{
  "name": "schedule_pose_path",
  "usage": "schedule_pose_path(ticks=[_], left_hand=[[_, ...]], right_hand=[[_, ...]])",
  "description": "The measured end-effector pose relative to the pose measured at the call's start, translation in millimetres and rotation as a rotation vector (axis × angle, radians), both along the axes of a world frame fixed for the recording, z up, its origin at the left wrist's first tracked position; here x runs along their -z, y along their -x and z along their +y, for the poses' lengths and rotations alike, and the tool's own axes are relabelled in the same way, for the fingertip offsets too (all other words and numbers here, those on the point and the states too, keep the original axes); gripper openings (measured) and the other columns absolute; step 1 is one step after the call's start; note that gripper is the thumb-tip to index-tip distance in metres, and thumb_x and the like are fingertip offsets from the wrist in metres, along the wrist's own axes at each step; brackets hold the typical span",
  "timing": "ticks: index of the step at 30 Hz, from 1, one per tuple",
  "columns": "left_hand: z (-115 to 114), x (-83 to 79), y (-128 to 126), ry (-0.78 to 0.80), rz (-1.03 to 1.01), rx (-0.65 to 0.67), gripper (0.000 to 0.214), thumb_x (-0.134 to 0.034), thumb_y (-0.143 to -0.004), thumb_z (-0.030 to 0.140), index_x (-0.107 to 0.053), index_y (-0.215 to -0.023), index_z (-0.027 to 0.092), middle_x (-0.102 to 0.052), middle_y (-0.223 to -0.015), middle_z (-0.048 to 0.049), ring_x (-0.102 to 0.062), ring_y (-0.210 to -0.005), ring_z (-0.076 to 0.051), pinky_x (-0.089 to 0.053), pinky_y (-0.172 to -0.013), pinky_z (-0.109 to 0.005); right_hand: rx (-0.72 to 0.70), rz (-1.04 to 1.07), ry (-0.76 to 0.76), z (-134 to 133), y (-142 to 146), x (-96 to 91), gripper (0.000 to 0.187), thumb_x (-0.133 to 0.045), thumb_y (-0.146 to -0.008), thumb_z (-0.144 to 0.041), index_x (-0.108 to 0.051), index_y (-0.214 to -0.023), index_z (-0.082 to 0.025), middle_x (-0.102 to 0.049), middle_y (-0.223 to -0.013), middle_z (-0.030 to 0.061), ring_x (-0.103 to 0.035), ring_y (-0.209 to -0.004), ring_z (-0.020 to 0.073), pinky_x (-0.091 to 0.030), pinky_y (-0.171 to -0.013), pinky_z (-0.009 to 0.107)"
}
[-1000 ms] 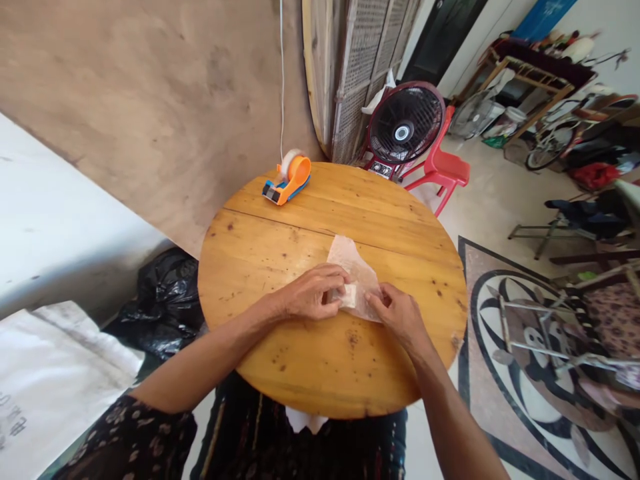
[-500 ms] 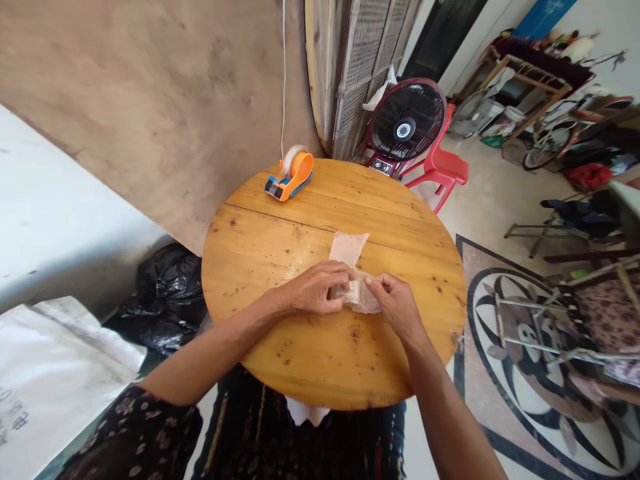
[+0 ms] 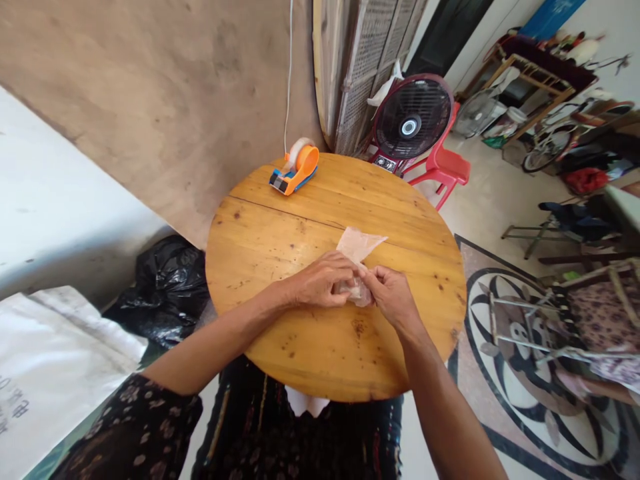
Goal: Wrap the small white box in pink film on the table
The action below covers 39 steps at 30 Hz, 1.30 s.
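Translucent pinkish sheet [image 3: 361, 244] lies near the middle of the round wooden table [image 3: 280, 243] in the head view, its far corner spread flat and its near part gathered around a small pale block [image 3: 355, 291]. The person's left hand [image 3: 323, 280] curls thumb and fingers closed about the block's left end; the right hand [image 3: 391, 292] pinches the sheet between thumb and fingers, nearly touching the left. Dark knots dot the yellowish boards, and a seam crosses them toward the far side. Near the far edge stands an orange and blue tape dispenser [image 3: 296, 168]. Beyond the table are a dark red fan [image 3: 413, 120] and a red plastic chair [image 3: 447, 163]; a brown panel [image 3: 150, 80] leans at the left, above a black plastic bag [image 3: 167, 287] and a white sack [image 3: 65, 360]. Rightward, the pale floor bears a patterned inlay [image 3: 500, 373], with a bicycle [image 3: 547, 143] farther back.
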<state>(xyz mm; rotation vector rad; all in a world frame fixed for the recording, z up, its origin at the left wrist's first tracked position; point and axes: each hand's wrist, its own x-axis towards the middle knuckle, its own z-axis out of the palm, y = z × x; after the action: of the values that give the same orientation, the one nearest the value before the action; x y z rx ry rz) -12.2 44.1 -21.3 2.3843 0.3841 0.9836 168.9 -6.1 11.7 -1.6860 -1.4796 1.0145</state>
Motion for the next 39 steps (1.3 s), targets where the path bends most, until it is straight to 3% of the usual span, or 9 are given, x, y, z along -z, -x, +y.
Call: schedule_pose_path(ticks=[6,12,18,23,27,31,35,39], left_hand=[[-2,-0.6,2,-0.03,0.059,-0.046,0.017,-0.057,-0.072,0.012,-0.063,-0.086,0.019,-0.067,-0.107,-0.0057,-0.057,-0.103,-0.021,-0.039,-0.098,-0.039],[-4,-4.5,4,-0.073,0.144,-0.064,0.014,-0.058,-0.076,0.015,-0.067,-0.084,0.021,-0.067,-0.105,-0.004,-0.055,-0.1,-0.021,-0.036,-0.097,-0.039],[-5,-4.9,5,-0.077,0.167,-0.068,0.016,-0.058,-0.079,0.017,-0.069,-0.089,0.022,-0.066,-0.109,-0.0037,-0.054,-0.102,-0.02,-0.035,-0.097,-0.037],[-5,-4.3,6,-0.081,0.143,-0.068,0.016,-0.059,-0.081,0.02,-0.07,-0.092,0.023,-0.065,-0.11,-0.0035,-0.053,-0.104,-0.02,-0.034,-0.098,-0.037],[-8,-6.9,9,-0.078,0.16,-0.134,0.014,-0.063,-0.081,0.025,-0.071,-0.092,0.025,-0.059,-0.11,-0.0053,-0.052,-0.101,-0.021,-0.036,-0.092,-0.035],[-9,-8.0,11,-0.08,0.185,-0.139,0.016,-0.059,-0.086,0.028,-0.071,-0.095,0.025,-0.057,-0.089,-0.0044,-0.052,-0.085,-0.017,-0.038,-0.081,-0.031],[-8,-6.6,9,-0.068,0.171,-0.088,0.016,-0.055,-0.087,0.023,-0.07,-0.094,0.02,-0.057,-0.082,-0.0045,-0.053,-0.08,-0.016,-0.041,-0.077,-0.028],[-7,-4.9,9,-0.019,0.149,-0.053,0.015,-0.056,-0.086,0.023,-0.065,-0.096,0.018,-0.059,-0.088,-0.0062,-0.055,-0.086,-0.018,-0.043,-0.08,-0.029]], right_hand=[[-0.067,-0.137,0.035,2,2,-8.6,0.041,-0.055,-0.084,-0.046,-0.053,-0.054,-0.018,-0.053,-0.043,-0.0021,-0.05,-0.041,0.011,-0.037,-0.046,0.022],[-0.058,-0.06,0.112,7,4,-13.9,0.037,-0.056,-0.082,-0.043,-0.052,-0.054,-0.018,-0.052,-0.039,-0.0032,-0.046,-0.036,0.0092,-0.032,-0.041,0.021],[-0.035,0.007,0.138,10,6,-13.9,0.036,-0.057,-0.08,-0.043,-0.052,-0.055,-0.018,-0.054,-0.043,-0.0024,-0.049,-0.037,0.0088,-0.035,-0.041,0.02],[-0.029,0.083,0.171,2,4,-14.6,0.031,-0.055,-0.081,-0.043,-0.061,-0.069,-0.015,-0.065,-0.062,0.0029,-0.059,-0.048,0.0112,-0.039,-0.042,0.019],[-0.056,0.07,0.074,-13,2,-17.2,0.029,-0.055,-0.083,-0.038,-0.066,-0.094,-0.013,-0.07,-0.077,0.0046,-0.062,-0.059,0.0123,-0.048,-0.056,0.024],[-0.037,0.048,-0.016,-32,4,-17.7,0.037,-0.053,-0.085,-0.035,-0.062,-0.113,-0.013,-0.071,-0.09,0.0066,-0.063,-0.07,0.0137,-0.052,-0.075,0.031],[-0.009,0.096,-0.029,-45,7,-14.4,0.041,-0.051,-0.087,-0.034,-0.056,-0.123,-0.014,-0.07,-0.105,0.0099,-0.063,-0.078,0.0143,-0.051,-0.076,0.031],[0.017,0.127,-0.043,-55,10,-10.2,0.045,-0.049,-0.089,-0.032,-0.05,-0.13,-0.014,-0.067,-0.117,0.0126,-0.064,-0.075,0.0134,-0.052,-0.073,0.031]])
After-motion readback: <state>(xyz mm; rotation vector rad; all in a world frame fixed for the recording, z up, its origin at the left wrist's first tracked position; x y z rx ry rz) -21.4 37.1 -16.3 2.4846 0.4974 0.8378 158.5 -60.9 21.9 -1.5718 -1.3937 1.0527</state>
